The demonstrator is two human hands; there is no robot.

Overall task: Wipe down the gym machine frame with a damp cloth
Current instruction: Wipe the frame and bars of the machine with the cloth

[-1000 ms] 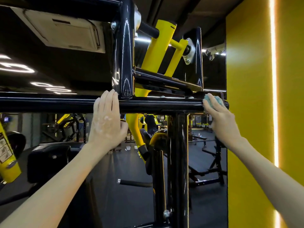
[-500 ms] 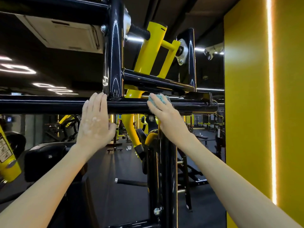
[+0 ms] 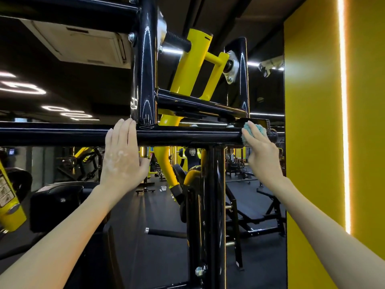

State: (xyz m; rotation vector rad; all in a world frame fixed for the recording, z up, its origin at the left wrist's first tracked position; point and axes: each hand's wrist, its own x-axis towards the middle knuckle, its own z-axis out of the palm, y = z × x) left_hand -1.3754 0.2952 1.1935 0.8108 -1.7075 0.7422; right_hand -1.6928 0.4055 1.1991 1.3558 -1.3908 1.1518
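A glossy black horizontal frame bar [image 3: 187, 137] of the gym machine runs across the view at head height, joined to black uprights [image 3: 214, 205] and a yellow lever arm [image 3: 193, 61]. My left hand [image 3: 123, 157] lies flat on the bar with straight fingers, just left of the upper post. A teal cloth [image 3: 257, 130] is pressed against the bar's right end by my right hand [image 3: 262, 155], whose fingers cover most of the cloth.
A yellow wall panel [image 3: 312, 142] with a lit vertical strip stands close on the right. A black padded seat [image 3: 56, 203] sits at lower left. Benches and other machines fill the dark floor behind.
My right hand slid the cloth along the bar from its right end to the middle and back to the right end. My left hand stayed flat on the bar.
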